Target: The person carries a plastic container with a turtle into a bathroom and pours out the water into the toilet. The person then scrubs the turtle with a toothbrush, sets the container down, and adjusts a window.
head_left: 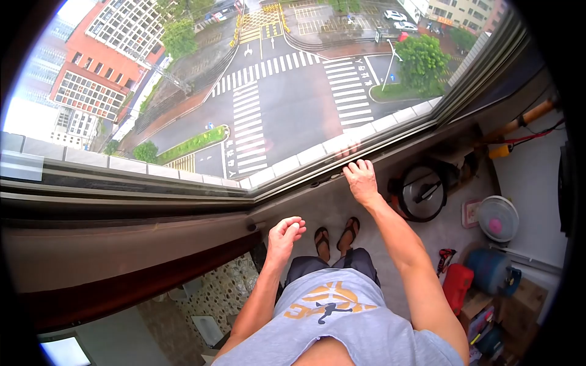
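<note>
My right hand [361,178] rests with bent fingers at the inner edge of the window frame [287,194], its fingertips by the ledge. Whether it grips anything there is too small to tell. My left hand [285,235] hangs in the air below the sill, left of my feet, its fingers curled in with the thumb against them. Nothing plain shows in it. Small dark items [316,183] lie on the ledge just left of my right hand. Beyond the glass, a street crossing [290,104] shows far below.
A round dark-rimmed pot or lid [422,193] stands right of my right forearm. Farther right are a white fan [497,219], a red case [456,288], a blue water bottle [487,270] and cardboard boxes [523,308]. A dark red ledge [146,283] runs along the left.
</note>
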`<state>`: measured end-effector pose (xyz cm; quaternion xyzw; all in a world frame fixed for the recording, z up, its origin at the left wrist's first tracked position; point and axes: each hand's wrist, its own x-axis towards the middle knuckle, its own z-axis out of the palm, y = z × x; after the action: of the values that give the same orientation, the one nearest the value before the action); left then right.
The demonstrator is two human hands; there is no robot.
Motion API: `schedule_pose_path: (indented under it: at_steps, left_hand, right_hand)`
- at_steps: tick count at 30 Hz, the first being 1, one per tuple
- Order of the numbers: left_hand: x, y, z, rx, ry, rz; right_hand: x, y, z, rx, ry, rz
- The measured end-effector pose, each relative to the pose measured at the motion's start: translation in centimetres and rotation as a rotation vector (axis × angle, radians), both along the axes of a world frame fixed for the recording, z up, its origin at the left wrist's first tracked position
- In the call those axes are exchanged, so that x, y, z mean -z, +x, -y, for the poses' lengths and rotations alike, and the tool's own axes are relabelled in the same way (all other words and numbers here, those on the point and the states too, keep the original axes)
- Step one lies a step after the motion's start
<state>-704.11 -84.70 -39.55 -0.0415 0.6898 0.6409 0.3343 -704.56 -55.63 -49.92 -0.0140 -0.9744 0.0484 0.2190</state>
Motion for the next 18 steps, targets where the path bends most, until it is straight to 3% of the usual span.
schedule_pose_path:
  at_steps: [4, 7, 12, 18]
  left_hand:
    - [0.1, 0.3, 1.5, -0.014, -0.006, 0.023]
    - [0.4, 0.3, 2.2, -0.03, 0.042, 0.026]
    - [1.3, 0.2, 1.5, 0.036, 0.057, 0.033]
    - [2.5, 1.2, -3.9, 0.342, -0.021, 0.049]
  right_hand:
    - [-1.8, 0.6, 0.3, 0.036, -0.025, -0.046]
    - [-4.0, 4.2, 0.6, 0.157, -0.229, -0.1]
    - [-3.5, 16.5, 0.0, 0.465, -0.409, -0.043]
    - [-3.4, 34.7, 1.5, 0.907, -0.508, -0.023]
